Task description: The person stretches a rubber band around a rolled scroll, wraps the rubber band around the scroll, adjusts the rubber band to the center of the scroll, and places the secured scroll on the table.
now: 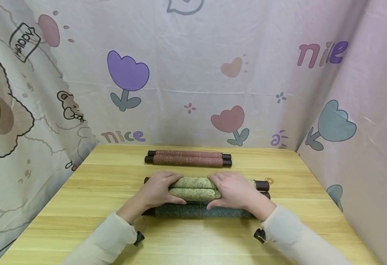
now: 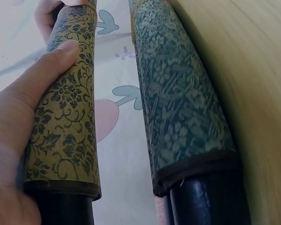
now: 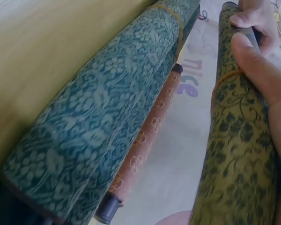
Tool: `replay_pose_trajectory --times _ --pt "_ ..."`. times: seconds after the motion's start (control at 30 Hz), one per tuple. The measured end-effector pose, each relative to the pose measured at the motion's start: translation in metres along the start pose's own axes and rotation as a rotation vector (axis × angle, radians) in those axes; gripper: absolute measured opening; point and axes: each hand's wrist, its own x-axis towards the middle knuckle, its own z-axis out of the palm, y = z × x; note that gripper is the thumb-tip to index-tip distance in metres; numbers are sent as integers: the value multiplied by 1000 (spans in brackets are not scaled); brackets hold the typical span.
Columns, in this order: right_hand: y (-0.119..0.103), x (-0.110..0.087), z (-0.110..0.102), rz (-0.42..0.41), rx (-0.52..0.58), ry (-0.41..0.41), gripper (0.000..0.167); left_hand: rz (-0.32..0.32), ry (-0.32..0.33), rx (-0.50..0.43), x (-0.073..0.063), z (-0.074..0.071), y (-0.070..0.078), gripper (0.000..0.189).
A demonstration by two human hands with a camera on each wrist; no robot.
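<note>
My left hand and right hand grip a yellow-green scroll with a dark floral pattern, rolled from both ends into two parallel rolls. Each thumb lies along its near side, the fingers over the far side. A thin brown band crosses this scroll beside the right thumb. Close on the near side lies a blue-green scroll, also double-rolled, on the wooden table. Both wrist views show a gap between the two scrolls. A band loops round the blue-green scroll too. Dark rod ends stick out at the right.
Farther back on the table lies a reddish double-rolled scroll with dark ends. A loose tan elastic band rests right of the scrolls. A patterned curtain rises behind the table and along both sides.
</note>
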Motion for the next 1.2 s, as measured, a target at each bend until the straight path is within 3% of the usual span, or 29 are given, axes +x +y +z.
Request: replay_pose_trajectory --times 0.33,0.6,0.97,1.2 --pt "6 -6 -7 73 104 -50 101 -34 -16 0 -1 -1 -2 83" --pt "17 -16 -9 82 82 -60 94 -56 -20 7 -4 -3 -7 84" --pt "11 -10 1 2 15 -23 84 -33 -38 19 -3 1 -1 84" --pt "6 -1 4 -21 44 8 86 8 8 18 0 3 -1 83"
